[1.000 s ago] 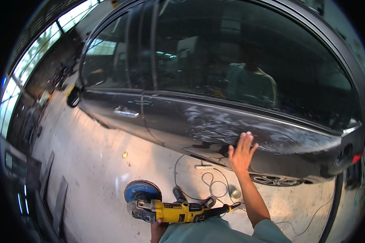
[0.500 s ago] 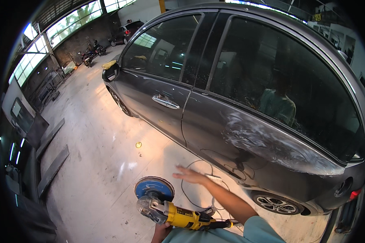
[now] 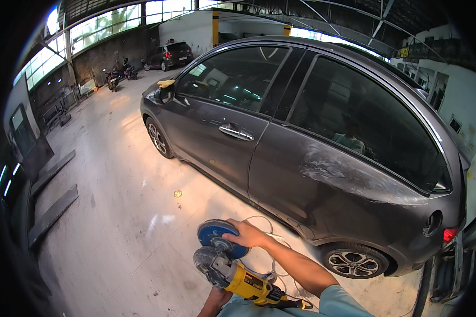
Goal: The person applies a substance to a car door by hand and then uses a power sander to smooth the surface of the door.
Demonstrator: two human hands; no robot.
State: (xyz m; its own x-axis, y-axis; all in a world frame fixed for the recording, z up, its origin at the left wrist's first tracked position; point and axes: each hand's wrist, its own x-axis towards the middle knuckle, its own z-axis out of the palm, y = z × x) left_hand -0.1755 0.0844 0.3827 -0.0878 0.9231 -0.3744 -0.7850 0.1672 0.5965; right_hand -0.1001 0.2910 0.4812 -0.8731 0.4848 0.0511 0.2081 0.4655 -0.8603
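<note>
My left hand [image 3: 217, 300] holds the yellow and black polisher [image 3: 252, 284], partly hidden beneath its grey head, at the bottom of the view. My right hand [image 3: 247, 235] grips the edge of the blue backing pad [image 3: 213, 232], its thumb across the face. Beyond both hands stands a dark grey car [image 3: 206, 129], whose rear door has a whitish smeared patch [image 3: 344, 179] below the window. A yellowish cloth [image 3: 165, 83] rests on its side mirror.
Flat dark metal pieces [image 3: 55, 211] lie on the floor [image 3: 111, 232] at left, near a propped car door [image 3: 22, 129]. A coiled cord runs below the rear door. Motorcycles [image 3: 113, 79] and another parked car [image 3: 169, 55] stand further back. A small round yellow object [image 3: 178, 194] lies on the floor.
My right hand has left the rear door panel and moved down-left onto the blue pad. The polisher has tilted and shifted rightward. The view has risen, showing more of the workshop.
</note>
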